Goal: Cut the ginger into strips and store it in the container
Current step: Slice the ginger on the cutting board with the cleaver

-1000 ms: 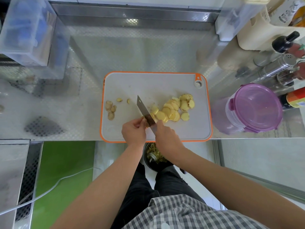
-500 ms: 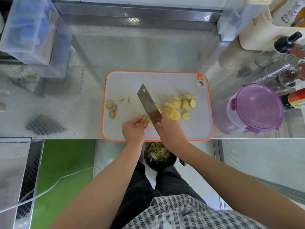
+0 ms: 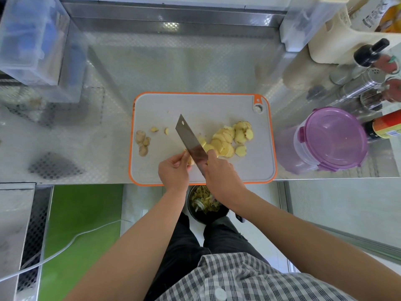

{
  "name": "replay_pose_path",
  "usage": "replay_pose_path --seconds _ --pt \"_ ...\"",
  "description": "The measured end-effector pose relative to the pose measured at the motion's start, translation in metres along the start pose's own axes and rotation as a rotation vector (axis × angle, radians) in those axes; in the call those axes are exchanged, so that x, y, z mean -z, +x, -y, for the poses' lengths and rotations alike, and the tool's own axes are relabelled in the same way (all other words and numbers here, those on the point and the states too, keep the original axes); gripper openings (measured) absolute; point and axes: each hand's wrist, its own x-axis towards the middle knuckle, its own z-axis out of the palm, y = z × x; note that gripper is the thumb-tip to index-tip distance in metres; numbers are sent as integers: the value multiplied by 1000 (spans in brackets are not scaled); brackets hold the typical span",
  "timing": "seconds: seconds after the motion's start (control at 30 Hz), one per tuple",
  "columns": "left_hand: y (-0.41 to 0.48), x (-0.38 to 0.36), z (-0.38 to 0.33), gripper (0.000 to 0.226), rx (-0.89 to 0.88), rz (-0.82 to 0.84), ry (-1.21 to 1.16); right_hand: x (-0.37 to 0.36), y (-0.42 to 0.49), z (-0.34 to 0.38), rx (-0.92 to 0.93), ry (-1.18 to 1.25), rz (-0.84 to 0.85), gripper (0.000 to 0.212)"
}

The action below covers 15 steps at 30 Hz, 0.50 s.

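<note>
Since a second ago the cleaver has tipped to show more of its broad flat and its tip reaches farther up the board, while over the last half second it and both hands have barely shifted. On the left hand the fingers are curled close together, their tips pinching a small ginger piece just left of the blade's near end. The right hand is curled round the cleaver's handle, which is hidden beneath it, and one finger reaches forward along the heel of the blade. The blade slants from the hands toward the far left. Just right of it, touching its edge, lies a loose heap of pale yellow ginger slices, overlapping one another. Well apart, at the board's left side, sit a few brownish trimmings. All of this rests on the grey, orange-rimmed cutting board, which lies at the near edge of a steel counter. To the board's right stands a clear container with its purple lid on. Below the counter's edge, between the forearms, a dark bowl holds vegetable scraps.
</note>
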Motion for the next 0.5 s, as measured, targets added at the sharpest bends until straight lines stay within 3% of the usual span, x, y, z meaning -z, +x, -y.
replay_pose_path --seconds 0.3,0.5 --pt "3 -4 1 8 -27 -36 151 5 4 11 -13 0 7 18" --pt "0 -8 -4 19 -43 -76 215 5 -6 7 -68 -51 27 20"
